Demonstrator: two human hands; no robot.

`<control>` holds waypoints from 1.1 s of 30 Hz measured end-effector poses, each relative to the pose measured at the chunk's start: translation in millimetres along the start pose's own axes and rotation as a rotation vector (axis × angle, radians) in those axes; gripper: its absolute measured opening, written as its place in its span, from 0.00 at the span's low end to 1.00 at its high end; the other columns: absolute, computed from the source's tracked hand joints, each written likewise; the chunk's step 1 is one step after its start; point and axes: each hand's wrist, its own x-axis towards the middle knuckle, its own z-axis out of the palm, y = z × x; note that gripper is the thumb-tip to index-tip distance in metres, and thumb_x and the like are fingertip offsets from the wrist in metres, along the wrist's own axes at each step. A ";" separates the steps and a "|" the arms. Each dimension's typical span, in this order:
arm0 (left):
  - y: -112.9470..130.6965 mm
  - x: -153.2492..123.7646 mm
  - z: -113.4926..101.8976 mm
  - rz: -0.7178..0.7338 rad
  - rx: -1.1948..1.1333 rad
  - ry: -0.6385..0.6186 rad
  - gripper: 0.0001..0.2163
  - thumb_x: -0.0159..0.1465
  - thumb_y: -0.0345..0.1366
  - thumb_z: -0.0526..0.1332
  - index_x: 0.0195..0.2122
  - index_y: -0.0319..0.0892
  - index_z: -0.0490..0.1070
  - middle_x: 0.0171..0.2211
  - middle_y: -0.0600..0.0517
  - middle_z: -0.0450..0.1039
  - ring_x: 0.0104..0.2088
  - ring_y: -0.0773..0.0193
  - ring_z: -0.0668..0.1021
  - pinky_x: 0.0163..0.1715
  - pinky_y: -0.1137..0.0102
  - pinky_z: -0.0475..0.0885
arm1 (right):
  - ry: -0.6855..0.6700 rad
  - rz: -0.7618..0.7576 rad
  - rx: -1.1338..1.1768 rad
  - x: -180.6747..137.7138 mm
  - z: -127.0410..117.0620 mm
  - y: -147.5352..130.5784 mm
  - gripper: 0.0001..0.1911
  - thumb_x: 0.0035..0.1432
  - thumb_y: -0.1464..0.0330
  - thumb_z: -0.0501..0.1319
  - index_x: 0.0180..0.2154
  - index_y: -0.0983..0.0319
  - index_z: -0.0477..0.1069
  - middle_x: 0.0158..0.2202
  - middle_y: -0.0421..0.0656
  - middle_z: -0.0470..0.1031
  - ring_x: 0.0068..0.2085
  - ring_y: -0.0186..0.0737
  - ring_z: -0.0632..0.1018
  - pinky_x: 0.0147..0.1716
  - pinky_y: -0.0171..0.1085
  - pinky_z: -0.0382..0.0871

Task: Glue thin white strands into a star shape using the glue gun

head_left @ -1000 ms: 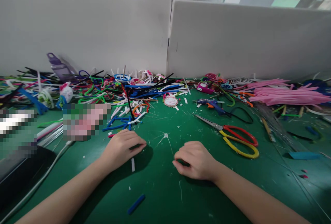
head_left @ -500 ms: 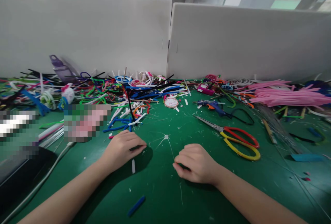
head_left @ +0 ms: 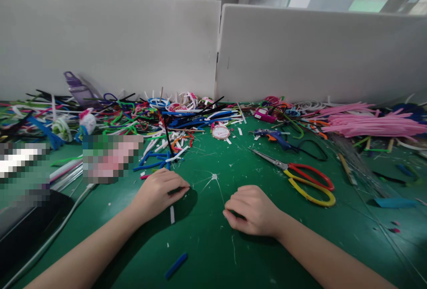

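Note:
Both hands rest on a green mat (head_left: pixel 207 244). My left hand (head_left: pixel 158 193) lies palm down with its fingers curled together, fingertips pointing right; whether anything is under them is hidden. A short white strip (head_left: pixel 172 214) lies just below it. My right hand (head_left: pixel 251 211) is curled into a loose fist, knuckles up, a hand's width to the right of the left. A dried white glue blob (head_left: pixel 214 176) with thin strands sits on the mat between and above the hands. A short blue pipe-cleaner piece (head_left: pixel 175 265) lies nearer me.
Red-and-yellow scissors (head_left: pixel 300 181) lie right of my right hand, a blue glue gun (head_left: pixel 273 137) behind them. A heap of coloured pipe cleaners (head_left: pixel 133 120) fills the back left, pink ones (head_left: pixel 370 124) the back right. White partition boards (head_left: pixel 213 49) close the back.
The view has shifted slightly, so everything sits a little lower in the picture. Both hands keep the same curled pose and place on the mat.

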 end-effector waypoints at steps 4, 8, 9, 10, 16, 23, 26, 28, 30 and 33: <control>-0.1 -0.2 0.2 -0.004 -0.008 -0.009 0.05 0.62 0.33 0.56 0.32 0.43 0.72 0.29 0.54 0.77 0.30 0.67 0.77 0.32 0.70 0.66 | -0.006 -0.001 -0.002 -0.1 0.2 0.3 0.10 0.56 0.70 0.52 0.24 0.61 0.65 0.17 0.36 0.66 0.20 0.29 0.64 0.21 0.33 0.53; 0.3 0.2 0.2 -0.011 -0.007 -0.016 0.05 0.62 0.33 0.56 0.33 0.43 0.72 0.29 0.54 0.76 0.30 0.67 0.77 0.33 0.70 0.66 | -0.012 0.003 0.003 -0.1 -0.1 0.4 0.10 0.56 0.70 0.52 0.24 0.62 0.65 0.17 0.36 0.66 0.19 0.28 0.64 0.21 0.33 0.52; 0.5 0.2 0.2 -0.014 -0.006 -0.016 0.06 0.62 0.33 0.56 0.33 0.43 0.72 0.29 0.54 0.76 0.30 0.67 0.77 0.33 0.70 0.66 | -0.012 0.003 0.006 -0.1 -0.2 0.5 0.10 0.56 0.70 0.52 0.24 0.62 0.65 0.17 0.36 0.66 0.19 0.28 0.63 0.21 0.33 0.52; 0.6 0.3 0.2 -0.017 -0.005 -0.015 0.06 0.62 0.33 0.56 0.33 0.43 0.72 0.29 0.54 0.76 0.30 0.67 0.77 0.32 0.70 0.66 | -0.010 0.004 0.009 -0.2 -0.2 0.6 0.10 0.56 0.70 0.52 0.24 0.62 0.65 0.17 0.36 0.66 0.19 0.29 0.63 0.21 0.33 0.52; -1.0 -0.6 1.3 -0.031 -0.006 -0.028 0.05 0.62 0.33 0.56 0.35 0.44 0.71 0.30 0.54 0.76 0.31 0.67 0.76 0.33 0.70 0.66 | -0.006 0.009 0.038 -1.4 -0.6 1.2 0.10 0.56 0.68 0.52 0.25 0.62 0.66 0.18 0.36 0.67 0.20 0.29 0.64 0.21 0.33 0.53; 2.3 -1.1 -2.6 -0.069 0.020 -0.008 0.07 0.62 0.36 0.56 0.39 0.43 0.69 0.33 0.52 0.75 0.30 0.65 0.76 0.34 0.69 0.67 | -0.007 0.022 0.047 -1.3 -7.4 6.4 0.15 0.59 0.62 0.48 0.26 0.62 0.66 0.18 0.37 0.67 0.19 0.30 0.64 0.20 0.34 0.52; 1.1 0.1 -4.8 -0.106 0.061 0.081 0.06 0.63 0.33 0.54 0.38 0.42 0.69 0.34 0.51 0.75 0.32 0.65 0.75 0.35 0.69 0.67 | 0.054 0.048 -0.003 -4.7 -16.2 15.8 0.17 0.60 0.62 0.46 0.28 0.63 0.67 0.18 0.38 0.68 0.19 0.31 0.64 0.21 0.34 0.53; -3.4 3.2 -5.5 -0.133 0.126 0.144 0.07 0.63 0.33 0.53 0.38 0.42 0.69 0.34 0.50 0.75 0.34 0.64 0.76 0.35 0.69 0.67 | 0.118 0.080 -0.082 -8.8 -24.1 25.2 0.15 0.60 0.64 0.47 0.29 0.63 0.68 0.20 0.39 0.70 0.20 0.31 0.66 0.22 0.34 0.56; -9.7 9.3 -6.4 -0.157 0.216 0.139 0.07 0.63 0.34 0.53 0.38 0.42 0.69 0.36 0.50 0.75 0.36 0.62 0.75 0.37 0.67 0.67 | 0.197 0.143 -0.189 -12.6 -32.9 36.5 0.11 0.58 0.68 0.50 0.29 0.62 0.68 0.23 0.40 0.72 0.23 0.32 0.70 0.26 0.34 0.59; -18.3 24.1 -9.5 -0.147 0.357 0.029 0.08 0.63 0.34 0.52 0.40 0.42 0.69 0.39 0.48 0.74 0.40 0.58 0.74 0.39 0.64 0.66 | 0.330 0.415 -0.391 -14.4 -46.9 55.9 0.09 0.57 0.69 0.51 0.28 0.62 0.68 0.22 0.40 0.71 0.23 0.33 0.69 0.27 0.33 0.60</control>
